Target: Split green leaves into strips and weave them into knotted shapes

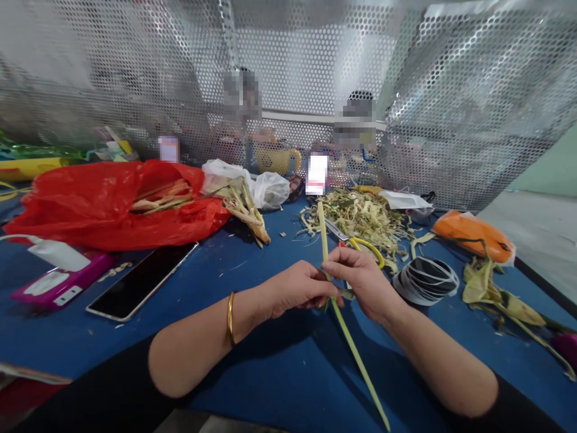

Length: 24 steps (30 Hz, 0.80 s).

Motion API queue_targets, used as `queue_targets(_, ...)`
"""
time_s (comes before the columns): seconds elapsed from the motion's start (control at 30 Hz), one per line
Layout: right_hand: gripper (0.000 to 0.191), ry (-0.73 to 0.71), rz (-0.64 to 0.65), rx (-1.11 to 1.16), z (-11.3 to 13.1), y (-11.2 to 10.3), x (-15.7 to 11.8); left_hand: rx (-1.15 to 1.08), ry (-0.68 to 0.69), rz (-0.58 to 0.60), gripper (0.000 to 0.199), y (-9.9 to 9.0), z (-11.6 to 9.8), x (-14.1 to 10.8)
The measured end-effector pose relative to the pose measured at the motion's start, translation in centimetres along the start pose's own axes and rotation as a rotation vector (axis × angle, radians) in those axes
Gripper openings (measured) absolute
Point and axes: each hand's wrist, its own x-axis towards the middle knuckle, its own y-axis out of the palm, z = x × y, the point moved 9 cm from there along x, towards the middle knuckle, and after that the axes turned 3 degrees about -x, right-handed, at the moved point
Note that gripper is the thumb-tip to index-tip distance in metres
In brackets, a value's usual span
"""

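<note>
A long, thin, pale green plant stalk (358, 361) runs slantwise through both hands, its lighter upper end pointing away from me. My left hand (304, 288), below a gold bangle, is closed round the stalk's middle. Just above and to the right, my right hand (358, 276) pinches the same stalk between thumb and fingers. Between the hands a small greyish-green piece (347, 294) shows, too covered to name. Scissors (367, 249) with yellow and red handles lie behind my right hand, partly hidden by it.
Plant shavings (367, 219) are heaped behind the scissors. A spool of grey cord (426, 281) stands right, near dry leaves (505, 297) and an orange packet (475, 234). Leftward are a phone (142, 282), a purple power strip (63, 285) and a red bag (90, 204). Perforated sheeting (306, 66) rises behind.
</note>
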Motion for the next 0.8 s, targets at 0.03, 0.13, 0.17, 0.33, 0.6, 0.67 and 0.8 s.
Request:
queue_targets(0.03, 0.025, -0.04, -0.037, -0.014, 0.3, -0.3, 0.0, 0.013, -0.008, 0.003, 0.023, 0.1, 0.0, -0.1)
queue_targets(0.13, 0.023, -0.134, -0.139, -0.074, 1.0, -0.9, 0.0, 0.065, -0.031, 0.031, 0.02, 0.4, 0.0, -0.3)
queue_targets(0.17, 0.023, -0.147, -0.16, -0.094, 1.0, -0.9, 0.0, 0.079, -0.035, 0.04, 0.02, 0.5, 0.0, -0.3)
queue_targets(0.33, 0.023, -0.224, -0.219, -0.27, 1.7, -1.7, 0.2, 0.01, -0.044, 0.02, 0.021, 0.3, 0.3, -0.2)
queue_targets(0.6, 0.033, -0.375, -0.265, -0.822, 6.2, -3.8, -1.2, -0.365, -0.011, -0.161, 0.039, -2.7, 0.1, 0.5)
queue_targets(0.67, 0.036, -0.302, -0.172, -0.994, 5.4, -3.0, -1.1, -0.419, 0.003, -0.196, 0.032, -3.3, -0.1, 0.5)
queue_targets(0.8, 0.029, -0.226, -0.006, -1.143, 3.1, -1.4, -0.8, -0.431, 0.032, -0.261, 0.019, -4.0, -0.1, 0.5)
